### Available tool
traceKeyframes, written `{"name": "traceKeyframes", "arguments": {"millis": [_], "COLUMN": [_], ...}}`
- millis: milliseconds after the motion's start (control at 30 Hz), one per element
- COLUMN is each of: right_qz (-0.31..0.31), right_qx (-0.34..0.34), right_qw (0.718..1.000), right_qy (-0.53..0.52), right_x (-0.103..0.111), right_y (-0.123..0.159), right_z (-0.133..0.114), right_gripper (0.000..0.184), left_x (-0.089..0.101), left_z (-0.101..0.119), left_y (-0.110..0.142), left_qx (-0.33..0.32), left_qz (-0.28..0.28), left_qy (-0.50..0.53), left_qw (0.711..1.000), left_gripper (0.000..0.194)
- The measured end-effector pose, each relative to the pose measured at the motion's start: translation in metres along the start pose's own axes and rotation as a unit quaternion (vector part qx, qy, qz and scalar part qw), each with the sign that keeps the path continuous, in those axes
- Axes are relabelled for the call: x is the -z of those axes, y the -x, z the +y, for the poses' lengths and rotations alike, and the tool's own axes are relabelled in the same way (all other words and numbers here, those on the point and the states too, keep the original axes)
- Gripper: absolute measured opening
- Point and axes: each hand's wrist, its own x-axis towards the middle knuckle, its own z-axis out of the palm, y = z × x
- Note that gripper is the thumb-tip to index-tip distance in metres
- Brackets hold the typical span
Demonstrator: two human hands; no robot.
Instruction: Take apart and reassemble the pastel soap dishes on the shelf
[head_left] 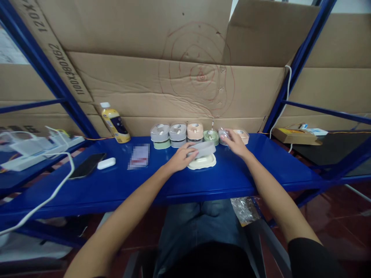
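Note:
My left hand is closed on a translucent whitish lid, tilted above a cream dish with a scalloped rim on the blue table. At the right end of a row of small boxes, my right hand has its fingers round a small clear-topped box, partly hidden by the hand. Beside it are a green box on the left and a peach box on the right. Further left stand a stacked peach box, a grey stack and a grey box over a green one.
A yellow drink bottle stands at the back left. Nearer lie a blurred-out packet, a white earbud case and a black phone. Cardboard walls the back. Blue posts frame both sides, and a white cable hangs at left.

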Motion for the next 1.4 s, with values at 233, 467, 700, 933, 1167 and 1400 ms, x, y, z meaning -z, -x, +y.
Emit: {"name": "traceKeyframes", "arguments": {"millis": [233,467,700,933,1167,1400], "right_qz": [-0.002,-0.105,-0.229,-0.281,-0.304,-0.3], "right_qx": [-0.004,0.085,0.175,0.224,0.211,0.158], "right_qw": [0.999,0.99,0.957,0.931,0.926,0.936], "right_qy": [-0.044,-0.033,0.03,0.062,0.077,0.097], "right_x": [0.001,-0.003,-0.012,-0.03,-0.032,-0.025], "right_y": [0.001,0.005,0.012,0.017,0.019,0.019], "right_z": [-0.001,-0.006,-0.019,-0.023,-0.022,-0.018], "right_gripper": [0.061,0.071,0.08,0.087,0.091,0.094], "left_x": [0.014,0.002,-0.011,-0.021,-0.02,-0.015], "left_z": [-0.005,0.019,0.007,0.004,0.0,-0.003], "left_y": [0.001,0.009,0.006,0.002,0.0,0.003], "left_qx": [0.032,-0.054,0.04,0.045,0.031,0.029], "left_qz": [0.142,-0.059,-0.059,-0.059,-0.053,-0.027], "left_qy": [-0.047,-0.096,0.013,0.118,0.118,0.119], "left_qw": [0.988,0.992,0.997,0.99,0.991,0.992], "left_gripper": [0.049,0.038,0.098,0.127,0.122,0.109]}}
